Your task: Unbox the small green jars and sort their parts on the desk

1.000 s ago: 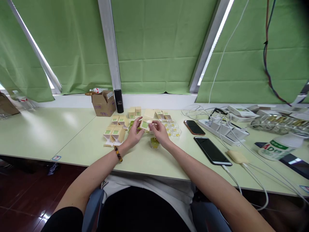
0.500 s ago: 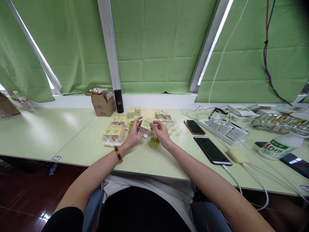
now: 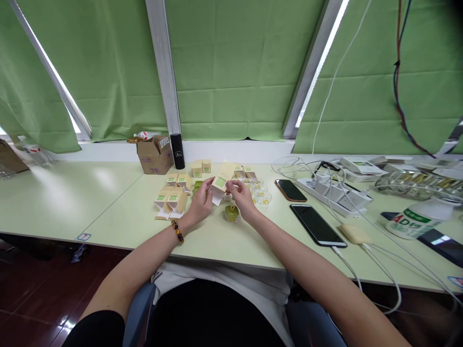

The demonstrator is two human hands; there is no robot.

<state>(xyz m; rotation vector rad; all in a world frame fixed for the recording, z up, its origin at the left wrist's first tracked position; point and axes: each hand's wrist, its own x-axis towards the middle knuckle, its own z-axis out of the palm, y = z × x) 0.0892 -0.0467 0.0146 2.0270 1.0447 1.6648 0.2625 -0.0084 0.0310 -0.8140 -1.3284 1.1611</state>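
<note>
Between my hands, a little above the table, is a small cream paper box (image 3: 221,182) with a green square on it and a white flap hanging open at the near end. My left hand (image 3: 201,201) grips its left side, and my right hand (image 3: 241,196) pinches its right edge. Just below the box, a small jar with green contents (image 3: 231,213) stands on the table. Several similar cream boxes (image 3: 172,201) with flaps out stand left of my left hand. Clear containers with yellow bits (image 3: 262,195) lie beyond my right hand, partly covered by it.
A cardboard box (image 3: 155,156) and a black cylinder (image 3: 177,151) stand at the back. To the right lie two phones (image 3: 291,190), a power strip (image 3: 331,195) with tangled cables, and a white bottle (image 3: 419,219). The table's front edge (image 3: 231,258) runs close to my body.
The box in my hands has tilted slightly and shifted a little to the right. Both hands keep their hold, and the jar stays where it stood.
</note>
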